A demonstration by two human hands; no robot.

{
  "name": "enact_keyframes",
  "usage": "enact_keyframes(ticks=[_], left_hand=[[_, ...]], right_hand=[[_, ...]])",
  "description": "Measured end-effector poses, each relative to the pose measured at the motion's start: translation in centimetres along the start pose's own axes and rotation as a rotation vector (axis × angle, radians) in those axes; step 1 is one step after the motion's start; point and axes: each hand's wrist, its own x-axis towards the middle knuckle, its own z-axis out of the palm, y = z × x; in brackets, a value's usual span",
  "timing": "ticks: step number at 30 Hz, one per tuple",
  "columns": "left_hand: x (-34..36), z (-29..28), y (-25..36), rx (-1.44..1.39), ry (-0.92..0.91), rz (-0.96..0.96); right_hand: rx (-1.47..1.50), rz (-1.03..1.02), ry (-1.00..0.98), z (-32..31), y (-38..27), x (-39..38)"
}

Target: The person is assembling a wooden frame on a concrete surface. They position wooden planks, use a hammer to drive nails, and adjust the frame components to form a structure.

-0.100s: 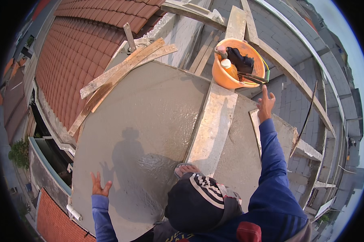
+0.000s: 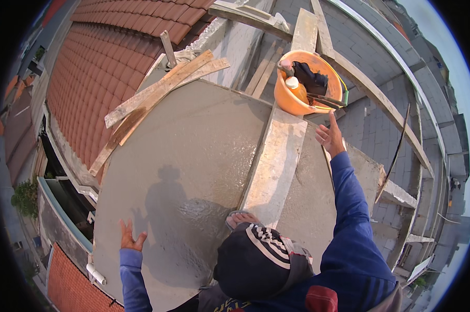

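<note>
Right hand (image 2: 335, 139) shifted leftward; turned, with fingers (image 2: 323, 135) now toward left side.

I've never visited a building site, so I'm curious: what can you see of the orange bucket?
The bucket is round, open-topped and orange, apparently plastic, with a yellow handle whose green grip hangs at its right side. It stands upright on a plank. Inside are a white-capped bottle, a dark bundle and other partly hidden items. The right hand is close to its near rim; whether the fingers touch it is unclear.
</note>
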Motion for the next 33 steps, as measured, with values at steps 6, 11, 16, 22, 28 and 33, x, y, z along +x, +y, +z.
enact_keyframes(ticks=[6,11,16,22,28,33], left_hand=[[0.4,0.0,3.8,-0.083,0.012,0.059],[-1.3,-1.3,2.1,-0.071,0.040,0.049],[-1.8,-1.5,-0.3,0.130,0.010,-0.009],[-1.9,-1.9,1.6,0.045,0.043,0.013],[-0.8,-1.5,1.8,0.008,0.035,0.054],[-1.4,-1.8,-0.2,-0.013,0.046,0.040]], right_hand=[[0.012,0.043,-0.255,1.2,-0.7,6.0],[0.316,0.083,-0.120,4.4,0.0,8.5],[0.543,0.117,-0.073,3.8,0.6,11.6],[0.585,0.052,-0.058,3.6,2.2,13.5],[0.534,0.083,-0.007,3.6,0.0,12.7],[0.532,0.037,0.048,6.6,0.0,9.1]])
